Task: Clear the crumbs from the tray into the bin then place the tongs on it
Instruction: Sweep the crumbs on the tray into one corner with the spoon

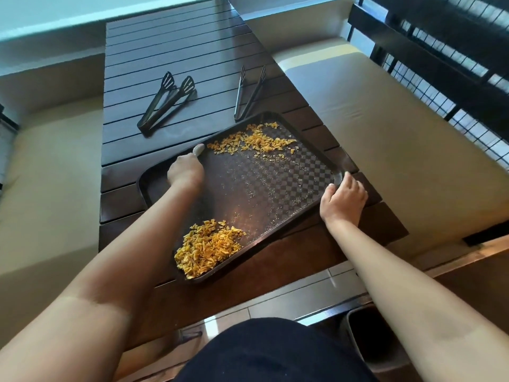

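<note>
Dark slatted worktop (170, 45): tray (275, 188) gripped at both edges by left hand (186, 172) and right hand (343, 199); crumbs (209, 248) heaped nearside, bin (371, 340) below right elbow, tongs (165, 102) beyond.

Dark checkered tray (275, 188) on table, orange crumbs (206, 249) in two heaps; two tongs (165, 103) beyond

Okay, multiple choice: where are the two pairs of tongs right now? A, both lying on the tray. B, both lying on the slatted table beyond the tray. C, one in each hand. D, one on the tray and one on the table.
B: the slotted tongs and the slim tongs both lie on the table past the tray, while the left hand and right hand grip the tray's rim.
</note>
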### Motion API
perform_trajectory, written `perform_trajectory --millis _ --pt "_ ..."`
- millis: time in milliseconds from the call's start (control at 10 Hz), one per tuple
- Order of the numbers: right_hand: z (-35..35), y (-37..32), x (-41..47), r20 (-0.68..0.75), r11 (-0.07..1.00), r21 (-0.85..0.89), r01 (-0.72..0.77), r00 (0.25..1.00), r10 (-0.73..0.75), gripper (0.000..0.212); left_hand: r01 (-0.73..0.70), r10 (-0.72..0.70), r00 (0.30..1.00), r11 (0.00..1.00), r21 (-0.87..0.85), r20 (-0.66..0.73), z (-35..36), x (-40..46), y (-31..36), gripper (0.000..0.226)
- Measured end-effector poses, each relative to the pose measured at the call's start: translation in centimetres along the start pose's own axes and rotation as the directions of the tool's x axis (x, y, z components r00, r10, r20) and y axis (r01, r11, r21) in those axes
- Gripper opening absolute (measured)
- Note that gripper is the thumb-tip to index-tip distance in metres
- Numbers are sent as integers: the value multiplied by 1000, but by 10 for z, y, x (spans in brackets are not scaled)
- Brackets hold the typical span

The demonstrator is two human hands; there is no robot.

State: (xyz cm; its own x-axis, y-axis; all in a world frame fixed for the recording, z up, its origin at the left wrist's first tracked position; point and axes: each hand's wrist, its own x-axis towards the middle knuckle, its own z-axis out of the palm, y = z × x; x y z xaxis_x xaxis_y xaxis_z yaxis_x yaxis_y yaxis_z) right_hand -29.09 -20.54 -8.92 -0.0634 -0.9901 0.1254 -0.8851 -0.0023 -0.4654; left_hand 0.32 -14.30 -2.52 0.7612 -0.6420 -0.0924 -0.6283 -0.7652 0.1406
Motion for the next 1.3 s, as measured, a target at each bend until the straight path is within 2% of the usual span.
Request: perform_trajectory --millis 200,300,400,500,600,700,800,1000,1100,1200,1300 --pt "0 0 0 19 1000 -27 -2 1000 2 52 -50 82 991 963 -265 109 5 3 25 41" --pt "1 2 0 26 999 -35 -4 1000 5 52 -123 201 963 923 -365 182 10 -6 44 53" --pt "1 2 1 23 1000 -30 -4 1000 5 52 -175 272 945 890 -421 183 13 -11 51 51" --pt "2 2 1 19 1000 -30 -4 1000 5 52 -131 202 973 884 -450 113 10 -10 42 57" --pt "1 1 0 13 1000 -23 -5 1000 5 52 -34 51 998 930 -366 36 7 -7 22 58" --pt "1 1 1 13 1000 -15 -9 1000 9 52 22 -3 998 943 -331 59 8 -8 14 57" --pt "0 0 1 12 1000 -14 -9 1000 9 52 34 -1 995 942 -334 99 9 -10 13 56" --pt "0 0 0 6 1000 -4 -10 1000 10 51 -112 216 952 905 -410 216 17 -37 41 57" --pt "-1 0 0 4 1000 -5 -10 1000 10 51 -101 203 962 885 -454 182 13 -33 41 57" --pt "-1 -1 1 5 1000 -3 -13 1000 13 51 -65 119 987 910 -410 107 6 -17 33 55" --pt "0 0 0 1 1000 -6 -11 1000 11 51 -18 41 994 974 -226 99 5 -6 21 47"
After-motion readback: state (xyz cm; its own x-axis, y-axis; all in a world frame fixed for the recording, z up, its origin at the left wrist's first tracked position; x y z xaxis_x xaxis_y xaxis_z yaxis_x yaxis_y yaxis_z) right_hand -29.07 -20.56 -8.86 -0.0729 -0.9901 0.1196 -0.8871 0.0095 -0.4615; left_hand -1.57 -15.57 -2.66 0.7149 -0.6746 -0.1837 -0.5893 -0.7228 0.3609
